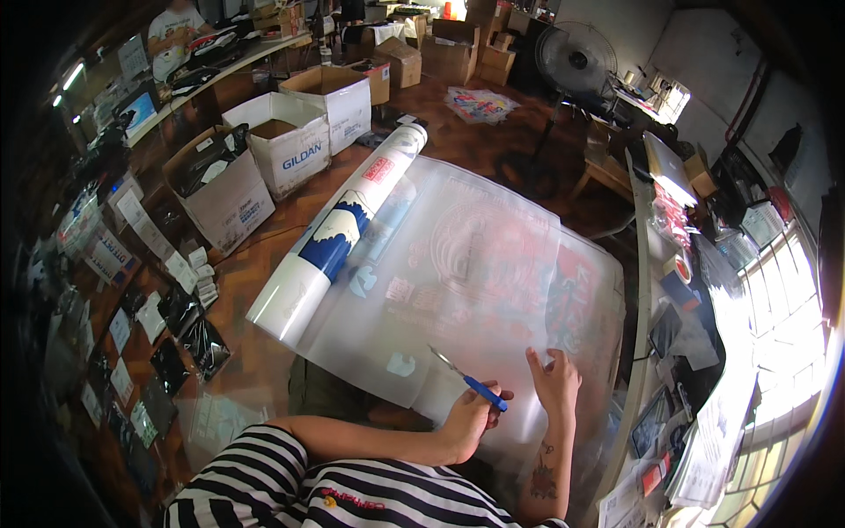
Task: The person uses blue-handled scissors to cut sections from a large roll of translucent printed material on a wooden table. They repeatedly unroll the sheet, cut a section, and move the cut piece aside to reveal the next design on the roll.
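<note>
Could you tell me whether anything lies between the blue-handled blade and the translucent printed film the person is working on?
Nothing visible does. The left hand holds the blue-handled blade directly over the printed film, its tip pointing up-left, and the right hand rests on the same sheet beside it. The roll lies farther off.

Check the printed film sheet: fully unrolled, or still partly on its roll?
Partly rolled. The film lies spread out under the hands, but its far end is wound on the roll.
</note>
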Demonstrator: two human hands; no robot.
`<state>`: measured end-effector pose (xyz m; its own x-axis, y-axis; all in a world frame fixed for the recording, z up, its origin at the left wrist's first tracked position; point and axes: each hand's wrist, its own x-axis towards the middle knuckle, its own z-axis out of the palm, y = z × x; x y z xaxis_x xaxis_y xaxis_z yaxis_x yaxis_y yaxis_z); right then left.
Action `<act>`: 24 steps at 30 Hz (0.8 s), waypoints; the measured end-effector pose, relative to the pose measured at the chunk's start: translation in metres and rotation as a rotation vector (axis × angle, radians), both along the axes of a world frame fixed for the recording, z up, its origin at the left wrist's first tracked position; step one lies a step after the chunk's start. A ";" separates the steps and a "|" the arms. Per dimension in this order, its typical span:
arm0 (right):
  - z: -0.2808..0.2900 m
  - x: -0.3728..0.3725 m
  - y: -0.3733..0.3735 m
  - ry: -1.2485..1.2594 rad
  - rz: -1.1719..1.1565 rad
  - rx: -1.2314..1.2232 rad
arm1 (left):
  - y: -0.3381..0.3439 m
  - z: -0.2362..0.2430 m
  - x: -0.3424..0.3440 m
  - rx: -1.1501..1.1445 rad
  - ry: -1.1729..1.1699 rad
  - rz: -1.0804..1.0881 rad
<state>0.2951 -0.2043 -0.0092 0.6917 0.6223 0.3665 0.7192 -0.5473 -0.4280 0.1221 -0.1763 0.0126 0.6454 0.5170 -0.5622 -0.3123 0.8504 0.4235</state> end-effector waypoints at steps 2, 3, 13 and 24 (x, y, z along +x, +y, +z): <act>0.027 0.000 0.007 0.282 0.021 -0.212 | 0.003 0.002 -0.002 0.005 -0.003 -0.016; 0.028 0.005 0.008 0.351 0.030 -0.176 | 0.004 0.001 -0.003 0.003 -0.005 -0.024; 0.009 0.025 0.004 0.738 0.143 0.161 | 0.006 -0.019 0.005 0.017 -0.038 0.003; 0.012 0.026 0.005 0.712 0.146 0.128 | 0.022 -0.021 0.014 0.059 -0.078 0.225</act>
